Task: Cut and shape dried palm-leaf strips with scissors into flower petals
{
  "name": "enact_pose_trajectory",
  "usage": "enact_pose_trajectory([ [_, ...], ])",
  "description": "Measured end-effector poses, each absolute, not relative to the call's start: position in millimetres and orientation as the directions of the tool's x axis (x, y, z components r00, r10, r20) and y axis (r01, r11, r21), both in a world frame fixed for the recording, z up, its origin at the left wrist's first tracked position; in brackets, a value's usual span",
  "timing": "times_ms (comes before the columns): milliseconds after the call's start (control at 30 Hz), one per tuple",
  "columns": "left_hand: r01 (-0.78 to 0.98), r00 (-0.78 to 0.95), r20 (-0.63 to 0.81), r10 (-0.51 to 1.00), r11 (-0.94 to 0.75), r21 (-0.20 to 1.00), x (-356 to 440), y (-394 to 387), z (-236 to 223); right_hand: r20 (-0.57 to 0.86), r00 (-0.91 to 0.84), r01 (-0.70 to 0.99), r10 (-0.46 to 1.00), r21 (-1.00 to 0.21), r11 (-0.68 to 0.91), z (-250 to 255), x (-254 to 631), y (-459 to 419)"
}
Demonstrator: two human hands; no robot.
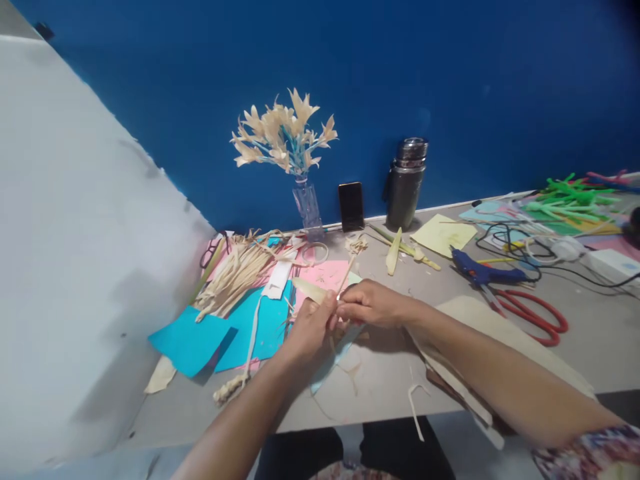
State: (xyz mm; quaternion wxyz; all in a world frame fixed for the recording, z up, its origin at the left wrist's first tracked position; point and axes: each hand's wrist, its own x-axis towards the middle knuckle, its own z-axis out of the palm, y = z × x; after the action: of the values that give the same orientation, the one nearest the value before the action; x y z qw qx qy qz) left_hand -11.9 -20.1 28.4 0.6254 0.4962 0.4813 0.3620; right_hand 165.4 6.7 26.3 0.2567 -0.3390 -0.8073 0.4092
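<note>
My left hand (314, 325) is closed, pinching a thin pale stem (345, 275) that slants up to a frilly straw-coloured tuft (357, 244). A pale green corn husk piece (309, 290) sticks out to the left from the same grip. My right hand (369, 303) meets the left fingertips at the lower stem, its fingers pressed together; what lies between them is hidden. Beneath both hands are pink paper (323, 272) and a light blue sheet (333, 368). Loose fibre scraps lie just in front of them.
A bundle of dried husk strips (245, 270) and blue sheets (193, 340) lie left. Behind stand a clear bottle of husk flowers (307, 207), a phone (351, 207) and a flask (407, 187). A blue glue gun (483, 270), red-handled scissors (537, 313) and cables occupy the right.
</note>
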Motion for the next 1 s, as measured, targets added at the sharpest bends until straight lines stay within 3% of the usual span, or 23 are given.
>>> enact_pose_trajectory([
  [133,0.071,0.279,-0.241,0.93,0.23,0.971,-17,-13,29,0.181,-0.625,0.323,0.759,-0.825,0.463,23,181,19],
  [233,-0.123,0.24,-0.217,0.946,0.252,0.96,-23,-2,34,0.201,-0.457,0.411,0.867,-0.816,0.406,24,199,31],
  [333,-0.23,0.217,-0.234,0.948,0.282,0.931,-27,4,39,0.242,-0.28,0.339,0.929,-0.881,0.332,28,209,37],
  [433,-0.073,0.271,-0.269,0.924,0.298,0.952,-24,2,33,0.216,-0.347,0.224,0.913,-0.926,0.304,27,200,32],
  [533,0.111,0.233,-0.194,0.953,0.172,0.979,-19,-3,25,0.15,-0.483,0.174,0.863,-0.949,0.262,22,182,23],
  [633,0.159,0.163,-0.047,0.985,0.02,0.987,-15,-8,22,0.089,-0.513,0.196,0.854,-0.956,0.218,16,168,18],
  [767,0.184,0.211,0.1,0.972,-0.14,0.973,-15,-13,26,-0.018,-0.437,0.322,0.899,-0.937,0.137,11,161,16],
  [867,0.213,0.138,0.077,0.987,-0.106,0.971,-17,-12,25,0.014,-0.487,0.346,0.873,-0.915,0.208,13,161,12],
  [1000,0.187,0.126,-0.136,0.983,0.111,0.976,-20,-10,24,0.227,-0.52,0.328,0.823,-0.837,0.438,20,161,8],
])
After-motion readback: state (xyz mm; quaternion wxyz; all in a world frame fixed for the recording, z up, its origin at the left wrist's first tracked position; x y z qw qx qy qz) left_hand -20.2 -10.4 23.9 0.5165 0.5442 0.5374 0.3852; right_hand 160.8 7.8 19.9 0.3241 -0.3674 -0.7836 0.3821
